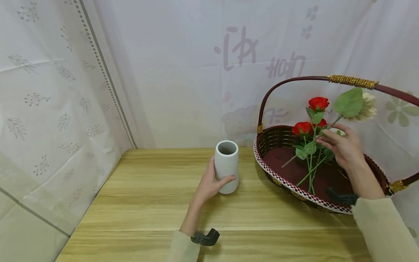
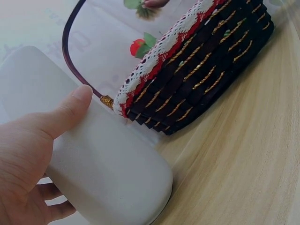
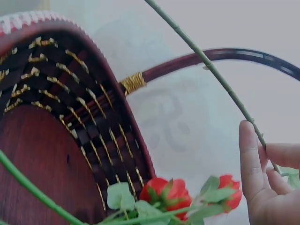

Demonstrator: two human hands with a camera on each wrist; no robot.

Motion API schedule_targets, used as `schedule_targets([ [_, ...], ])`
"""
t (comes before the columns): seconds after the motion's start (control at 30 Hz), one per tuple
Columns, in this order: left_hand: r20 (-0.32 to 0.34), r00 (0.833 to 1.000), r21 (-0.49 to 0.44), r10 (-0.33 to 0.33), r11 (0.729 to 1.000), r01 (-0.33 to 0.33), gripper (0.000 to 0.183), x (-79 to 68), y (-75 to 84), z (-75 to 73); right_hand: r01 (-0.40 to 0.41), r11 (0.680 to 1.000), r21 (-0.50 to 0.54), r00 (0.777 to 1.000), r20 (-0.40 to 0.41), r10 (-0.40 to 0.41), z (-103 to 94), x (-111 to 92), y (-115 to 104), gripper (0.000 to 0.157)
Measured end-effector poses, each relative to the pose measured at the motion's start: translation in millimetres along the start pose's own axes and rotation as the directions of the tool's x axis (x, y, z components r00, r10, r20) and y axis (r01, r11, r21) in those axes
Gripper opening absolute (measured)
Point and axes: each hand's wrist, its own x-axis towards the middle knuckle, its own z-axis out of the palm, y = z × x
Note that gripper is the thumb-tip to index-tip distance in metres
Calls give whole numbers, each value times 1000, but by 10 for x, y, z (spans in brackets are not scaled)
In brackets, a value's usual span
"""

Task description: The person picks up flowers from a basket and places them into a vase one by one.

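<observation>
A white vase (image 1: 229,165) stands upright on the wooden table, its dark mouth facing up. My left hand (image 1: 207,182) grips it from the left side, thumb across the front; the left wrist view shows the thumb on its smooth wall. My right hand (image 1: 345,147) is above the wicker basket (image 1: 273,174), pinching the thin green stem (image 3: 213,70) of a pale cream flower (image 1: 368,107) between thumb and fingers. That flower is tilted, its head and a broad leaf up to the right. Red roses (image 1: 302,128) with green stems lean inside the basket, below and beside this hand.
The basket's arched handle (image 1: 291,80), bound with gold cord, rises behind and over the right hand. Pale printed curtains (image 1: 176,72) hang behind and to the left of the wooden table (image 1: 147,203). Dark wrist bands (image 1: 205,238) are worn on both arms.
</observation>
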Motion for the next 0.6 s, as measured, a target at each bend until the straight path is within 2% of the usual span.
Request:
schedule_targets([
  [0.17, -16, 1000, -4, 3, 1000, -3, 95, -5, 40, 12, -44, 998, 40, 999, 25, 43, 128, -42, -9, 39],
  [0.4, -1, 1000, -28, 2, 1000, -2, 88, -70, 404, -82, -78, 997, 7, 995, 60, 77, 307, -100, 4, 40],
  [0.6, 5, 1000, -17, -3, 1000, 3, 93, -6, 54, -16, -54, 998, -26, 992, 111, 56, 435, -146, 56, 35],
])
